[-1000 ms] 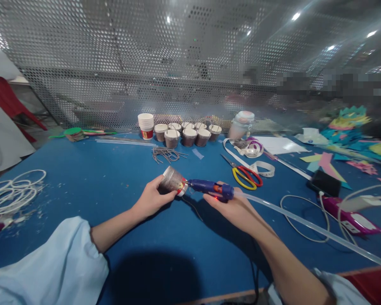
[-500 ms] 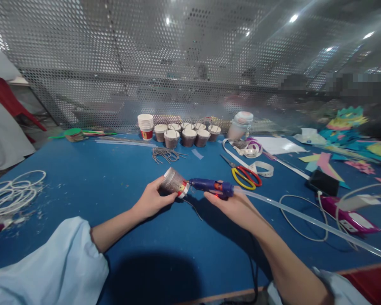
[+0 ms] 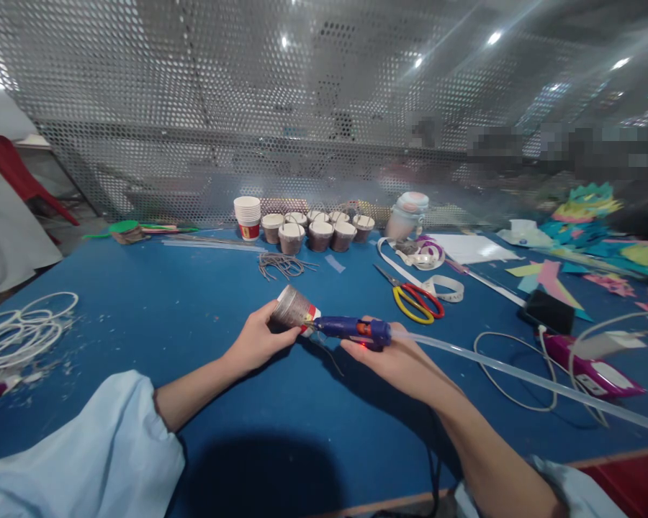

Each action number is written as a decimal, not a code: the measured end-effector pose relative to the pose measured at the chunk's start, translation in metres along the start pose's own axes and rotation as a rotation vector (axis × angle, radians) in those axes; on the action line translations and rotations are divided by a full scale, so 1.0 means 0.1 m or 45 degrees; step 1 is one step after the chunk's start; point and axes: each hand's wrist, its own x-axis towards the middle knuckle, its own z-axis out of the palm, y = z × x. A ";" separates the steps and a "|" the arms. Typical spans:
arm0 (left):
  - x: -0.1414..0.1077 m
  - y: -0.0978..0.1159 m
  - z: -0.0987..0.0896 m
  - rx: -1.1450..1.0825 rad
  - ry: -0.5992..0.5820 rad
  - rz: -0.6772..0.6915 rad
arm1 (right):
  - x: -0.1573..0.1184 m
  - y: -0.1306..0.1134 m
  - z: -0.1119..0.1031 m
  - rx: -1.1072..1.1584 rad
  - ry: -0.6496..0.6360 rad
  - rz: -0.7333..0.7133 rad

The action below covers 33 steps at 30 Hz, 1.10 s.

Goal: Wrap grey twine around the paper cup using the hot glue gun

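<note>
My left hand (image 3: 262,337) is closed around a paper cup (image 3: 292,308) that lies tilted on its side, mostly wrapped in grey-brown cord. A red and white printed band of the cup stays bare at the end facing right. A loose cord end (image 3: 332,360) trails from it over the table. In my right hand (image 3: 397,360) is a blue hot glue gun (image 3: 353,329), its red light lit and its nozzle at the cup's bare band; whether it touches is hard to tell. A long clear glue stick (image 3: 497,365) sticks out of the gun's back.
Several cord-wrapped cups (image 3: 320,236) and a stack of paper cups (image 3: 247,218) stand at the back of the blue table (image 3: 140,309). Cut cords (image 3: 286,265), scissors (image 3: 413,298), a measuring tape (image 3: 446,288), a black phone (image 3: 548,311) and a white cable coil (image 3: 24,331) lie around.
The glue gun in my right hand has moved slightly left and down, bringing its nozzle closer over the cup's bare band. My left hand keeps the cup in nearly the same place.
</note>
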 end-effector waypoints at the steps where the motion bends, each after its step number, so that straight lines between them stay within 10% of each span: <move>1: 0.00 -0.01 0.00 0.002 0.000 0.001 | 0.00 0.00 0.00 -0.003 0.008 -0.004; 19: -0.04 -0.04 -0.01 -0.093 -0.101 0.067 | 0.21 0.27 -0.10 0.420 -0.012 0.229; 26: -0.03 -0.03 0.02 -0.089 -0.043 -0.015 | 0.49 0.55 0.01 -0.274 0.402 0.130; 33: 0.03 -0.02 0.02 -0.120 0.155 -0.154 | 0.50 0.56 0.00 -0.454 0.330 0.192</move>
